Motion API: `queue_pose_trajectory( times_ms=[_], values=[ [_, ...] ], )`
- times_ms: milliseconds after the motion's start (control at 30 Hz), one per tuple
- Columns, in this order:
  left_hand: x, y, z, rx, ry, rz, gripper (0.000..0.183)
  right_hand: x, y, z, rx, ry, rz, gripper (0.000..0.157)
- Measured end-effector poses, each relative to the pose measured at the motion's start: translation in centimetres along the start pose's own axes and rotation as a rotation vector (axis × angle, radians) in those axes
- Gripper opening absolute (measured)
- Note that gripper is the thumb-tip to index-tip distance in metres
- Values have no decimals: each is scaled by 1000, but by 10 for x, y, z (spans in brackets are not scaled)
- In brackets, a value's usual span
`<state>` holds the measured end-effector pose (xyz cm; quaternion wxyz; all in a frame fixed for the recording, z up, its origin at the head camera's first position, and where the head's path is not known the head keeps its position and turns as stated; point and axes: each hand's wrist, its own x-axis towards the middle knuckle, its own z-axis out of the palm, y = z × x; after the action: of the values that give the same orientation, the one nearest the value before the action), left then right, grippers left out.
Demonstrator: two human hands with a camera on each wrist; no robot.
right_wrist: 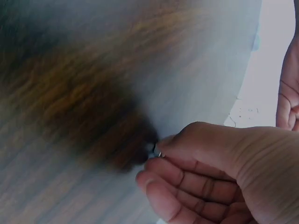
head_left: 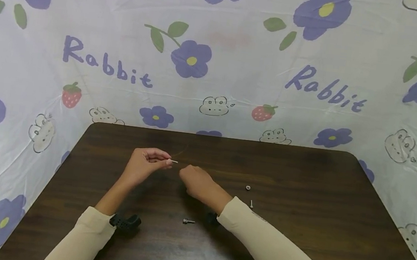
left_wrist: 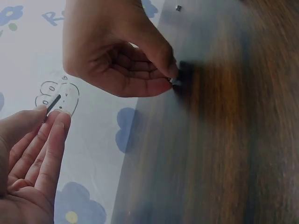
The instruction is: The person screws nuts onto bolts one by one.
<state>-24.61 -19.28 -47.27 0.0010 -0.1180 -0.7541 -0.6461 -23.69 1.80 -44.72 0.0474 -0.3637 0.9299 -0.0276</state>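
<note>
My left hand (head_left: 149,160) pinches a thin threaded screw (left_wrist: 54,105) between thumb and fingertips, its threaded end sticking out toward the right hand. Just to the right, above the table, my right hand (head_left: 198,181) is turned knuckles up. Between its thumb and index fingertip it pinches a small shiny metal piece (right_wrist: 158,151), mostly covered by the fingers, so its exact kind cannot be told. The two hands are a short gap apart, and the screw does not touch the right hand.
On the dark wooden table (head_left: 296,243) lie a small nut (head_left: 248,187) and a short screw (head_left: 251,204) beyond the right forearm. A thicker screw (head_left: 188,221) lies between the forearms. A patterned cloth (head_left: 216,62) hangs behind the table.
</note>
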Motion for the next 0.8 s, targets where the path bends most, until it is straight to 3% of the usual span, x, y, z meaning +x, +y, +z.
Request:
queue_pose_trajectory(
  times_ms=[100, 433, 667, 800],
  values=[
    [-1, 3, 2, 6, 7, 11, 26, 0, -1, 1, -5, 6, -4, 14],
    [-3, 19, 8, -30, -7, 19, 19, 2, 10, 8, 131, -8, 84, 25],
    [-6, 35, 13, -51, -32, 3, 22, -1, 19, 10, 202, 30, 43, 28],
    [-4, 30, 14, -61, -22, 9, 23, -7, 29, 5, 314, 73, -4, 21]
  ],
)
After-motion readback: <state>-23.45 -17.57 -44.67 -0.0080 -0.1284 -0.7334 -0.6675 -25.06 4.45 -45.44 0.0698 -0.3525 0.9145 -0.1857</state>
